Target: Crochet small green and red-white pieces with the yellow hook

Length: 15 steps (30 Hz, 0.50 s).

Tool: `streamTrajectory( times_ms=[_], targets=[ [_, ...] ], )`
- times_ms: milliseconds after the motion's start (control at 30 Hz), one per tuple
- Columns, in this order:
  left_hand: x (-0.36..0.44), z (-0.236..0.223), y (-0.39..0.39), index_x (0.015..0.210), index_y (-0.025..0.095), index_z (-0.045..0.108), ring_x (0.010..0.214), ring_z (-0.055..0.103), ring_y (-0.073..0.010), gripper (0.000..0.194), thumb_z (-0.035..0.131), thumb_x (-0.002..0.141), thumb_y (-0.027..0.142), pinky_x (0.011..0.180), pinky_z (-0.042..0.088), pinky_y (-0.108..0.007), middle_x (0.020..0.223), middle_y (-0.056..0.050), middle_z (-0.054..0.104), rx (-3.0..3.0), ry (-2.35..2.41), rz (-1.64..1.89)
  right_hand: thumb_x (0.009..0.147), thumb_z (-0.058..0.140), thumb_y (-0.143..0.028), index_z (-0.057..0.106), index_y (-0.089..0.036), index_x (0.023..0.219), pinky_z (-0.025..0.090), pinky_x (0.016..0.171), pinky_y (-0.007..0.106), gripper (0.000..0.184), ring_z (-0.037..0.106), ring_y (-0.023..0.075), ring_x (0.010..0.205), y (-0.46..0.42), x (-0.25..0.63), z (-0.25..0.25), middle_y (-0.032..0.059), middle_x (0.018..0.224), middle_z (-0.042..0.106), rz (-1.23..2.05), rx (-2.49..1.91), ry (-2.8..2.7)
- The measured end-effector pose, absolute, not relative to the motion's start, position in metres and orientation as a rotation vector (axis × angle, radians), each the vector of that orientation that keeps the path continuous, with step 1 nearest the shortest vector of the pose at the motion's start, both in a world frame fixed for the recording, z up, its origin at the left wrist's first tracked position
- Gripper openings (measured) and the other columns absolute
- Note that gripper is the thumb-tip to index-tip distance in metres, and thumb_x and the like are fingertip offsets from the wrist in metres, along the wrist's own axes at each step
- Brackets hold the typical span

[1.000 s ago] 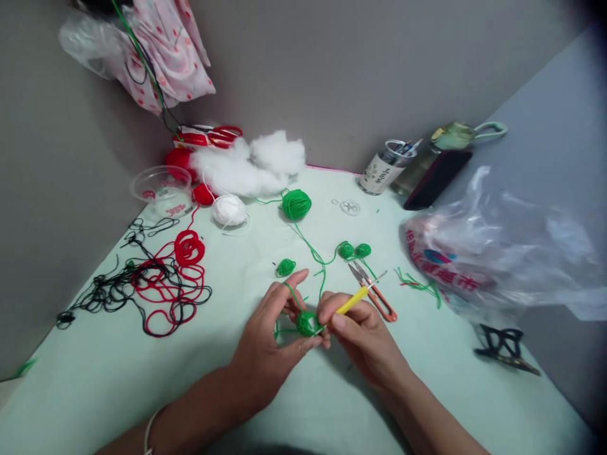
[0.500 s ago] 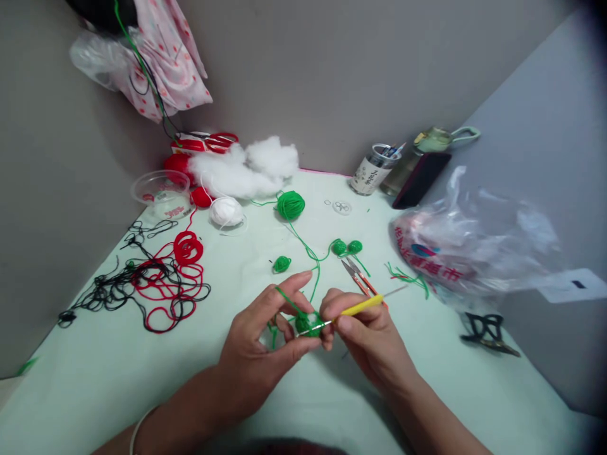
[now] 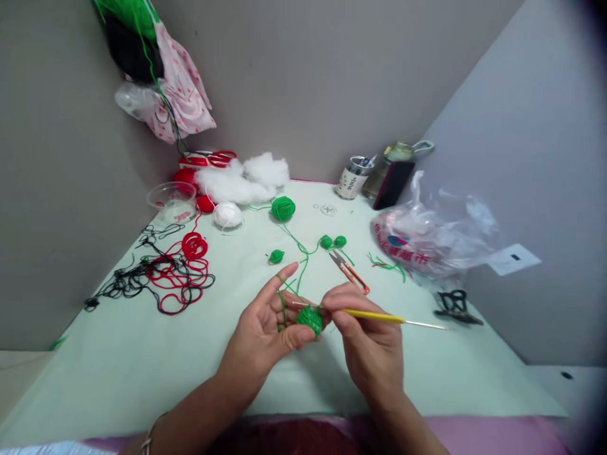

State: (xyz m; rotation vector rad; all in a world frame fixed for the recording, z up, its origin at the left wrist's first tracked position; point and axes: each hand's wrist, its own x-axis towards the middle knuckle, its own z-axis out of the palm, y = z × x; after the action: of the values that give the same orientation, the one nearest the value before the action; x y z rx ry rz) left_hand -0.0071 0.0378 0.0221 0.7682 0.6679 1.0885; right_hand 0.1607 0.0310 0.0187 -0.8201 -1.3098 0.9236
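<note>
Between its thumb and fingers, my left hand (image 3: 265, 328) grips a small round green crochet piece (image 3: 310, 321). Green yarn passes over my raised left index finger and down into the piece. My right hand (image 3: 367, 335) pinches a crochet hook (image 3: 374, 315) by its yellow handle. The hook's metal tip lies at the top edge of the piece, and its other thin metal end points right. A strand leads back toward the green yarn ball (image 3: 283, 208). Two small green crocheted balls (image 3: 332, 242) and another small green piece (image 3: 276, 256) lie beyond my hands.
Orange-handled thread snips (image 3: 349, 273) lie just beyond my right hand. Tangled black and red cord (image 3: 175, 278) spreads at left. White stuffing (image 3: 241, 180) and a white yarn ball (image 3: 227, 215) sit behind. A plastic bag (image 3: 427, 234) and a black hair clip (image 3: 458, 306) are at right.
The camera view has shifted, showing more of the table's front edge. The green piece has turned in my left hand. The hook has swung from slanting upward to nearly level, its tip now at the piece's top.
</note>
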Motion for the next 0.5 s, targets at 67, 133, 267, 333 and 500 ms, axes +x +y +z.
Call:
streamTrajectory(
  times_ms=[67,133,267,333,500],
  targets=[
    [-0.01,0.025,0.036,0.164,0.017,0.037,0.077,0.07,-0.016,0.105,0.094,0.077,0.029,0.061,0.051,-0.023,0.092,-0.002,0.072,0.765,0.648,1.039,0.099,0.072,-0.031,0.084,-0.027,0.101,0.059,0.062,0.029,0.013,0.067,0.0169,0.073,0.028,0.162,0.016,0.0053,0.089,0.071,1.005,-0.801,-1.264],
    [-0.013,0.028,0.036,0.166,0.016,0.033,0.074,0.071,-0.0167,0.109,0.094,0.076,0.03,0.055,0.049,-0.022,0.09,-0.002,0.071,0.764,0.637,1.002,0.098,0.072,-0.032,0.084,-0.027,0.101,0.059,0.06,0.029,0.013,0.068,0.0157,0.069,0.024,0.163,0.016,0.005,0.09,0.07,1.045,-0.789,-1.261],
    [-0.013,0.03,0.037,0.166,0.017,0.034,0.068,0.072,-0.016,0.11,0.096,0.075,0.029,0.052,0.047,-0.021,0.09,0.0,0.068,0.746,0.673,0.984,0.098,0.069,-0.017,0.084,-0.03,0.108,0.06,0.064,0.028,0.021,0.071,0.0161,0.074,0.016,0.16,0.018,0.0049,0.092,0.071,0.776,-0.861,-1.415],
    [-0.009,0.029,0.034,0.165,0.019,0.036,0.069,0.074,-0.0166,0.109,0.096,0.075,0.029,0.053,0.047,-0.021,0.091,0.0,0.068,0.729,0.697,0.995,0.098,0.066,-0.008,0.083,-0.032,0.112,0.059,0.065,0.028,0.033,0.071,0.0166,0.079,0.014,0.156,0.017,0.0051,0.092,0.072,0.565,-0.909,-1.476],
    [-0.005,0.026,0.029,0.162,0.018,0.042,0.07,0.076,-0.0176,0.101,0.095,0.077,0.035,0.054,0.047,-0.021,0.091,-0.001,0.07,0.661,0.63,0.997,0.097,0.063,-0.003,0.081,-0.036,0.119,0.057,0.062,0.026,0.043,0.071,0.016,0.079,0.016,0.153,0.014,0.0045,0.096,0.072,0.49,-0.921,-1.475]
  ],
)
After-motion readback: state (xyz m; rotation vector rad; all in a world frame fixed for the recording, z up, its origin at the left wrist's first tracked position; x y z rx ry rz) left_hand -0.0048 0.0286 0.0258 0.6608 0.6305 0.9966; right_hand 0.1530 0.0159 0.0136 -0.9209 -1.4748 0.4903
